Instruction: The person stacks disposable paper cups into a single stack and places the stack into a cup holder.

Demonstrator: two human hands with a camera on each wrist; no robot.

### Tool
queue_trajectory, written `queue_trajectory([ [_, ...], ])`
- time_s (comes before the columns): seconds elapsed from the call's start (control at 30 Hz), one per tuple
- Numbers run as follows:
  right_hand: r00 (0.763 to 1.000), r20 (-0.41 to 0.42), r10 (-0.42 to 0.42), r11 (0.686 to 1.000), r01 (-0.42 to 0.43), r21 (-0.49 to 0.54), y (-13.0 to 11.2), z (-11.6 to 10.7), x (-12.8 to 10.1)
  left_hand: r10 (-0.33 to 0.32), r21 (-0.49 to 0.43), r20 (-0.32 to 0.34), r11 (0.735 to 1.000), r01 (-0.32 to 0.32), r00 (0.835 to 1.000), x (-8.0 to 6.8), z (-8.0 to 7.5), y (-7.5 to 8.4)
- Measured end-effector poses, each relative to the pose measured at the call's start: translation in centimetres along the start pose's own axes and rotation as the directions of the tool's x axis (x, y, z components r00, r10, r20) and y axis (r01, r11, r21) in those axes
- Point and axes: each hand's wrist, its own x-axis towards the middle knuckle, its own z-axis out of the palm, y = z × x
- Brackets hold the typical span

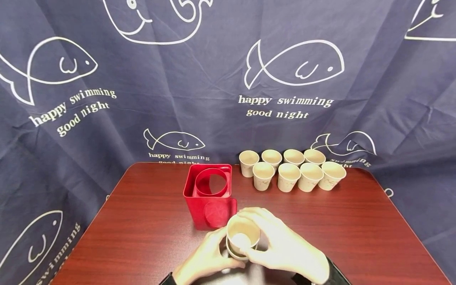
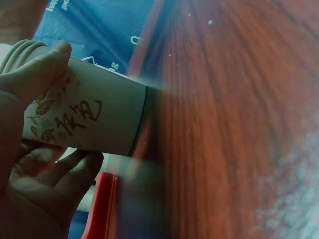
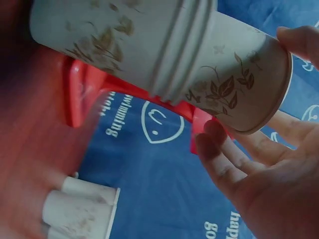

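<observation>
We hold a short stack of nested paper cups over the near edge of the tabletop, mouth tilted up toward the head camera. Our left hand wraps the lower cups from the left, its fingers curled round the printed wall. Our right hand closes over the top cup from the right, its fingers curled at the rim; the wrist view shows several rims bunched where the cups nest. We judge this two-handed grip as one that steadies the lower cups while the top one is worked, since nested paper cups tend to cling.

Just beyond the stack stands a red holder with a round opening in its top, near enough to reach without shifting our arms. Farther back on the right, eight single cups stand upright in two rows, rims nearly touching, well apart from our hands.

The tabletop is dark reddish wood grain. Behind and around it hangs a navy cloth printed with white fish outlines and lettering.
</observation>
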Motion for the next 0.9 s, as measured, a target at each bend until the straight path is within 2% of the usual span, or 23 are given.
queue_trajectory([
  [0.13, 0.999, 0.024, 0.023, 1.000, -0.023, 0.007, 0.3, 0.6, -0.2, 0.010, 0.006, 0.000, 1.000, -0.010, 1.000, 0.1, 0.0, 0.0],
  [0.4, 0.999, 0.035, -0.027, 0.999, 0.025, 0.039, 1.1, 1.6, -0.7, 0.057, 0.076, -0.022, 0.996, -0.055, 0.998, 0.2, -0.1, -0.3],
  [0.6, 0.997, 0.076, 0.025, 0.999, -0.028, 0.043, 1.3, 1.9, -1.2, 0.037, 0.099, -0.023, 0.994, -0.035, 0.999, 0.2, -0.1, -0.3],
  [0.83, 0.999, 0.046, -0.001, 1.000, 0.001, 0.001, 1.5, 2.4, -1.5, 0.031, 0.093, -0.021, 0.995, -0.029, 0.999, 0.1, -0.1, -0.3],
  [0.9, 0.998, 0.054, 0.017, 1.000, -0.017, 0.010, 1.5, 2.5, -1.6, 0.032, 0.093, -0.019, 0.995, -0.031, 0.999, 0.1, -0.1, -0.2],
])
